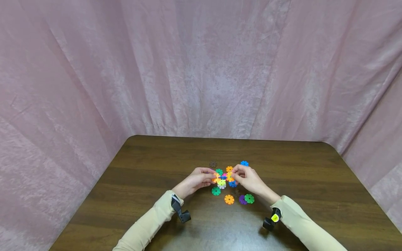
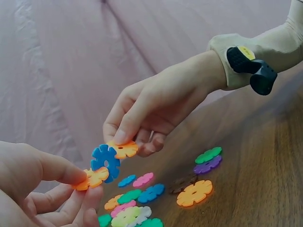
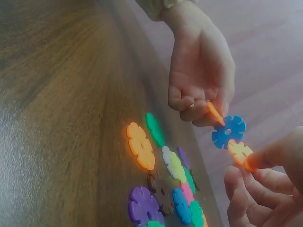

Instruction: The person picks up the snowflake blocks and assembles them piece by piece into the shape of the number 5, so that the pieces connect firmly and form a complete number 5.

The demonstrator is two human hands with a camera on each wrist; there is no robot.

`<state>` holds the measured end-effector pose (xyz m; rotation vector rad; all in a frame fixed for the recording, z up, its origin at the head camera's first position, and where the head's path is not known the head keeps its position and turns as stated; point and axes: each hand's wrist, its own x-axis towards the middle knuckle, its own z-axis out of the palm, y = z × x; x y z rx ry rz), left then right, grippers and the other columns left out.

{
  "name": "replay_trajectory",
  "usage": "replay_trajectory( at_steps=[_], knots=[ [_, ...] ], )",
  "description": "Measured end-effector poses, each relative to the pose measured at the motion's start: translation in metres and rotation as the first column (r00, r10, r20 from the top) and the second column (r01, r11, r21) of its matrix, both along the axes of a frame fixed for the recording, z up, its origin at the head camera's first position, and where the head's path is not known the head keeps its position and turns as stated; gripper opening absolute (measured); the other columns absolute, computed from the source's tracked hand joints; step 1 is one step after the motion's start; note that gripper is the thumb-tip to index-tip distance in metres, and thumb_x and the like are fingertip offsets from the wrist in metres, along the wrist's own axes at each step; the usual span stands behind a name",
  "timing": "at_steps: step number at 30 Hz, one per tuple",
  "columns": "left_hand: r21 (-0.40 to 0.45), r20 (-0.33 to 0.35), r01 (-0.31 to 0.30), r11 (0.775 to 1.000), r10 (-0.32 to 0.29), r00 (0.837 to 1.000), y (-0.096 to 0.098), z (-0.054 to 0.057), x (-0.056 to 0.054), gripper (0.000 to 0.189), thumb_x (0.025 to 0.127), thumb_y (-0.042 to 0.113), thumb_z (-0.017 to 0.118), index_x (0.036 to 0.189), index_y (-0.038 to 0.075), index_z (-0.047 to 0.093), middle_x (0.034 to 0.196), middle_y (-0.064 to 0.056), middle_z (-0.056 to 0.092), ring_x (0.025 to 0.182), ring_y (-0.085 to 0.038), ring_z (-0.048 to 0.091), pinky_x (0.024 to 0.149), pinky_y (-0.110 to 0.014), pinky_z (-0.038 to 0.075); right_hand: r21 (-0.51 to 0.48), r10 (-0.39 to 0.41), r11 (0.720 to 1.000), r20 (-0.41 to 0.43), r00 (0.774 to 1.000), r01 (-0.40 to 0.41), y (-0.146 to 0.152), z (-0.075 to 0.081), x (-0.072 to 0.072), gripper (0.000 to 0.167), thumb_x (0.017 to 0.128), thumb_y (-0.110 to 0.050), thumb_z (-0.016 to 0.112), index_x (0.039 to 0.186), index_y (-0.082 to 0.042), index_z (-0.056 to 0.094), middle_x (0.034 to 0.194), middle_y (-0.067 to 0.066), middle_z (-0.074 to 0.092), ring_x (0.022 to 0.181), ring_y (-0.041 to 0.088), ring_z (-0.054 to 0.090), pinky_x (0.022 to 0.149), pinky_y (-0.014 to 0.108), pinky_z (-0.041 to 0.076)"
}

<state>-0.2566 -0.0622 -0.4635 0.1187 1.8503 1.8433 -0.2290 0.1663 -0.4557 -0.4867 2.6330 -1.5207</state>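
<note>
My left hand (image 1: 195,180) pinches an orange notched plastic disc (image 2: 93,178) between thumb and fingers. With thumb and fingertips, my right hand (image 1: 250,180) grips a second orange notched disc (image 2: 126,150). A blue notched disc (image 3: 222,135) stands between the two orange ones, its edge meeting both, so the three form a short chain. This chain is held above the table, over loose discs of the same flower-like shape. Fingers cover part of each orange disc.
Several loose discs lie below the hands on the brown wooden table (image 1: 150,157), including an orange disc (image 1: 229,199), a green disc (image 1: 249,198) overlapping a purple disc (image 1: 243,199), and another green disc (image 1: 216,191). Pink curtains (image 1: 204,69) hang behind the table.
</note>
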Motion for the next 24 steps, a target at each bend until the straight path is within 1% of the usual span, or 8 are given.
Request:
replay_trajectory(
  at_steps=[5,8,11,15,17,19,22,24],
  knots=[
    [0.011,0.028,-0.022,1.000,0.021,0.999,0.002,0.003,0.001,0.023,0.089,0.005,0.064,0.110,-0.005,0.062,0.071,0.003,0.062,0.061,-0.006,0.059,0.060,-0.018,0.050,-0.032,-0.013,0.999,0.016,1.000,0.014,0.001,0.002,0.000,0.010,0.093,-0.011,0.063,0.095,-0.002,0.062,0.075,0.020,0.066,0.065,0.030,0.064,0.058,0.024,0.046],
    [0.020,0.026,-0.035,0.999,0.034,0.999,0.002,0.004,0.001,0.024,0.088,0.004,0.065,0.110,-0.006,0.062,0.073,0.002,0.063,0.061,-0.006,0.061,0.061,-0.019,0.053,-0.060,-0.031,0.998,0.033,0.999,0.033,0.001,0.002,0.000,0.012,0.092,-0.011,0.065,0.095,0.000,0.063,0.076,0.022,0.066,0.064,0.030,0.064,0.058,0.027,0.048],
    [0.017,-0.019,-0.039,0.999,0.039,0.999,0.003,0.006,0.002,0.026,0.087,0.003,0.066,0.110,-0.009,0.063,0.074,0.002,0.066,0.062,-0.007,0.064,0.066,-0.024,0.057,-0.089,-0.049,0.995,0.026,0.998,0.051,0.001,0.002,0.001,0.011,0.092,-0.009,0.064,0.095,0.002,0.062,0.076,0.022,0.064,0.061,0.029,0.062,0.057,0.030,0.051],
    [-0.010,-0.099,-0.075,0.997,0.074,0.992,0.005,0.007,0.005,0.027,0.085,0.003,0.070,0.107,-0.011,0.066,0.077,-0.002,0.070,0.065,-0.009,0.067,0.077,-0.035,0.059,-0.103,-0.072,0.992,-0.035,0.997,0.068,-0.002,0.001,0.002,0.007,0.093,-0.006,0.061,0.093,0.001,0.060,0.073,0.020,0.061,0.057,0.030,0.060,0.052,0.027,0.049],
    [-0.028,-0.147,-0.108,0.994,0.103,0.984,0.006,0.008,0.007,0.025,0.085,0.004,0.071,0.105,-0.010,0.068,0.081,-0.007,0.072,0.066,-0.011,0.067,0.079,-0.040,0.058,-0.101,-0.087,0.992,-0.071,0.994,0.080,-0.004,0.000,0.003,0.005,0.094,-0.006,0.061,0.091,-0.001,0.060,0.070,0.019,0.060,0.057,0.034,0.060,0.049,0.024,0.046],
    [-0.048,-0.204,-0.146,0.988,0.133,0.970,0.008,0.008,0.010,0.022,0.084,0.005,0.072,0.101,-0.009,0.070,0.085,-0.013,0.074,0.068,-0.014,0.068,0.079,-0.043,0.058,-0.107,-0.098,0.990,-0.102,0.990,0.087,-0.007,-0.001,0.005,0.004,0.094,-0.005,0.060,0.091,-0.002,0.060,0.068,0.018,0.059,0.058,0.037,0.059,0.048,0.023,0.044],
    [-0.083,-0.294,-0.204,0.976,0.172,0.940,0.012,0.011,0.014,0.018,0.084,0.006,0.073,0.096,-0.006,0.072,0.086,-0.017,0.074,0.070,-0.024,0.071,0.076,-0.045,0.058,-0.117,-0.125,0.987,-0.127,0.984,0.110,-0.009,-0.002,0.007,0.004,0.095,-0.004,0.059,0.091,-0.003,0.060,0.068,0.017,0.058,0.058,0.037,0.058,0.046,0.022,0.043],
    [-0.105,-0.337,-0.241,0.965,0.194,0.921,0.015,0.013,0.017,0.015,0.083,0.007,0.074,0.094,-0.004,0.073,0.083,-0.016,0.074,0.071,-0.026,0.071,0.075,-0.045,0.058,-0.125,-0.140,0.985,-0.145,0.979,0.123,-0.010,-0.003,0.008,0.004,0.094,-0.003,0.059,0.091,-0.002,0.060,0.069,0.017,0.059,0.057,0.036,0.058,0.046,0.022,0.043]
  ],
)
